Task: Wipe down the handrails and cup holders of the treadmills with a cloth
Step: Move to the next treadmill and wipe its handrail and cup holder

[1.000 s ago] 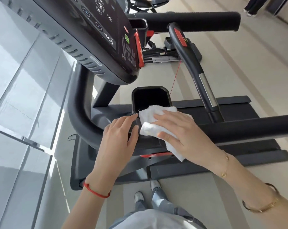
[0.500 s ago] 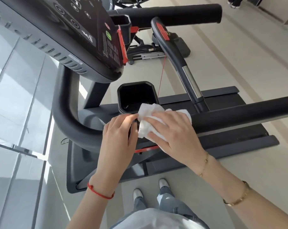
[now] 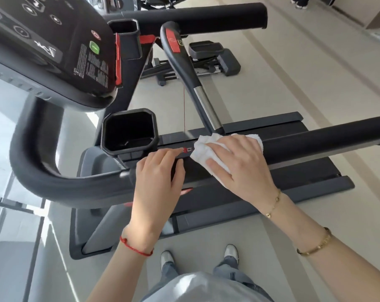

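Note:
I stand beside a black treadmill. My right hand (image 3: 239,164) presses a white cloth (image 3: 203,152) flat onto the near padded handrail (image 3: 319,142), fingers spread over it. My left hand (image 3: 158,184) rests on the same rail just left of the cloth, fingers laid over the top, close to the square black cup holder (image 3: 130,132). The cup holder looks empty and dark inside. A second cup holder (image 3: 126,38) and the far handrail (image 3: 206,16) sit beyond the console (image 3: 54,46).
A grey pulse-grip bar (image 3: 191,77) with a red tag angles down between the rails, and a thin red safety cord (image 3: 184,110) hangs beside it. The curved front bar (image 3: 39,171) loops left. Another machine (image 3: 206,59) stands behind. A glass wall is on the left.
My right hand has slid the cloth rightwards, off the cup holder's rim and onto the handrail. My left hand stayed on the rail by the cup holder. My view shifted a little.

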